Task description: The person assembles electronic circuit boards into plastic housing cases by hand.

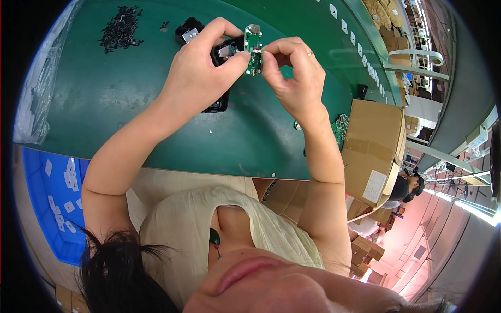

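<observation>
My left hand (201,65) is closed round an open black plastic case (222,101), with a metallic part showing inside it. A narrow green circuit board (253,39) stands upright at the case's right side, and my left thumb presses against its edge. My right hand (297,73) is closed in a pinch at the board's right edge. Whether a small part sits between those fingertips is hidden. Just beyond my left hand lies another black case (189,30) with a silvery piece in it.
A heap of small black parts (121,28) lies at the far left of the green table (130,94). Clear plastic wrapping (42,88) lines the left edge. More circuit boards (340,128) lie beside a cardboard box (371,141) on the right. A blue bin (44,172) holds white pieces.
</observation>
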{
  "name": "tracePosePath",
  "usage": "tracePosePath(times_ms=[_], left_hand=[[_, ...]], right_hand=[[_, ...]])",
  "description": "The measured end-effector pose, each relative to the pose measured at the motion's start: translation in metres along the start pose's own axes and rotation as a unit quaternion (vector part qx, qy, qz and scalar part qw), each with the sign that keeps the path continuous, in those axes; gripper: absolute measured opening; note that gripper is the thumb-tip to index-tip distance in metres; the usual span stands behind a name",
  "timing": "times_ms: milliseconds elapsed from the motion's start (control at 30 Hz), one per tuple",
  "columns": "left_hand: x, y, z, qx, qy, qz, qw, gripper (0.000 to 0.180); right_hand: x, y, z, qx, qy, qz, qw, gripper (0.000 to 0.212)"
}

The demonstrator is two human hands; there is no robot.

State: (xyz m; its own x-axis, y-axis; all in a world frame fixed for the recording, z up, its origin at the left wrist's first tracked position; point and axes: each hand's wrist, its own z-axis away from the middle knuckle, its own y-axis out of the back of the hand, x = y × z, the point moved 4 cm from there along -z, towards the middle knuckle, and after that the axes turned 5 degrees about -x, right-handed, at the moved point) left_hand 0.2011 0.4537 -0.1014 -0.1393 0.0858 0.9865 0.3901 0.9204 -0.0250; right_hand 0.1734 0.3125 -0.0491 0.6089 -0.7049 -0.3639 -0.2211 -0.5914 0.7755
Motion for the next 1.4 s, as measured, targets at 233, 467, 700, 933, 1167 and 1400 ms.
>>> tracePosePath(times_ms=[233,467,700,933,1167,1400], left_hand=[[-0.001,0.000,0.000,0.009,-0.012,-0.003,1.000,0.023],[0.002,0.000,0.001,0.008,-0.015,-0.009,1.000,0.021],[0.006,-0.001,0.003,0.021,-0.047,-0.040,0.998,0.020],[0.002,-0.003,0.004,0.019,-0.053,-0.042,0.998,0.018],[0.002,-0.003,0.002,0.020,-0.076,-0.062,0.995,0.016],[0.005,-0.006,0.005,0.025,-0.094,-0.059,0.993,0.018]], right_hand=[[0.000,-0.001,-0.001,-0.003,-0.010,-0.015,1.000,0.017],[0.000,-0.002,-0.002,-0.017,-0.004,0.001,1.000,0.018],[-0.006,-0.007,-0.001,-0.002,0.078,0.096,0.992,0.022],[-0.002,-0.012,0.007,-0.002,0.049,0.067,0.997,0.022],[0.001,-0.016,0.013,0.012,0.058,0.063,0.996,0.023],[-0.002,-0.010,0.010,0.024,0.059,0.050,0.997,0.025]])
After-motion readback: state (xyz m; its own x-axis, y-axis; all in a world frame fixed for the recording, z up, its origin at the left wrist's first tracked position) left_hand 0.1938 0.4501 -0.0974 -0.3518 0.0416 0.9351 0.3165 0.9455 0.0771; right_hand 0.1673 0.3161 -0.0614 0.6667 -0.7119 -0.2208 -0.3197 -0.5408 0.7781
